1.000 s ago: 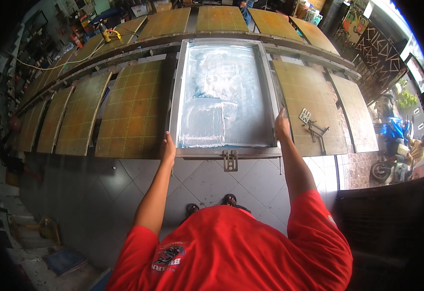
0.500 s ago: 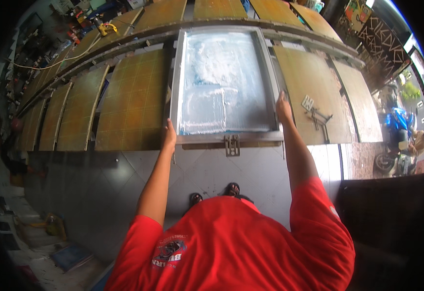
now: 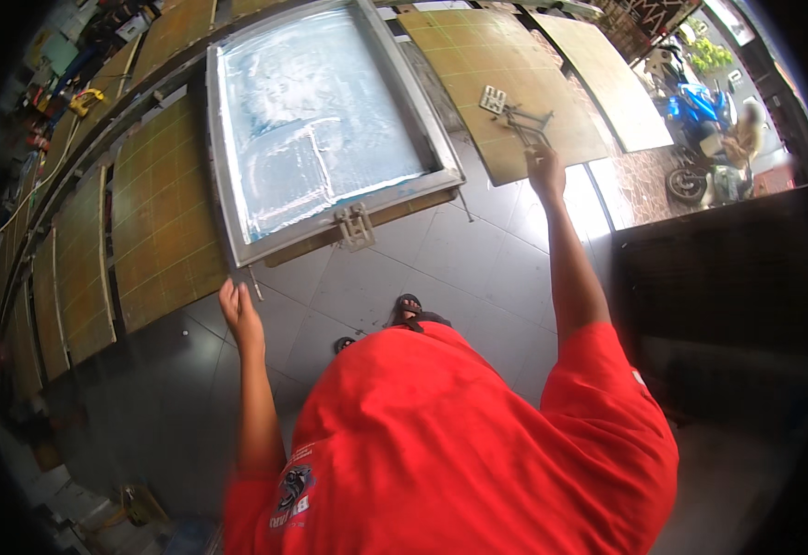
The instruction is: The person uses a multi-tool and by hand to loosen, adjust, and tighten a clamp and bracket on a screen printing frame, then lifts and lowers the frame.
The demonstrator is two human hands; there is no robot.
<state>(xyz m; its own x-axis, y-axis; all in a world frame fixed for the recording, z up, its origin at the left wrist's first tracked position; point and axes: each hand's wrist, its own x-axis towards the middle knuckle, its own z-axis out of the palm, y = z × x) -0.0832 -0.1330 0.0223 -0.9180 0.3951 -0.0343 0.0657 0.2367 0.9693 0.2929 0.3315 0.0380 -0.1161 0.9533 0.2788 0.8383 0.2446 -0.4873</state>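
A silk-screen printing frame (image 3: 228, 208), grey-edged with white and pale blue ink smeared over its mesh, lies on a board at the centre left. A slotted metal plate (image 3: 355, 228) is fixed at its near edge. My left hand (image 3: 243, 319) is just below the frame's near left corner, apart from it, fingers loosely extended and holding nothing. On the yellowish board (image 3: 432, 55) to the right rests a dark metal bracket (image 3: 520, 125) with a light slotted plate at its far end. My right hand (image 3: 545, 174) has its fingers closed at the bracket's near end, partly hiding it.
Several yellowish boards (image 3: 164, 199) with grid lines stand in a row on a long rack at left. Another pale board (image 3: 598, 79) is at far right. Beyond it are a blue motorbike (image 3: 698, 106) and a person (image 3: 746, 134). A dark panel (image 3: 718, 259) stands at right.
Both hands have let go of the printing frame's sides. My right hand has moved to the metal bracket; my left has dropped back. The view has turned right, so the frame appears farther left.
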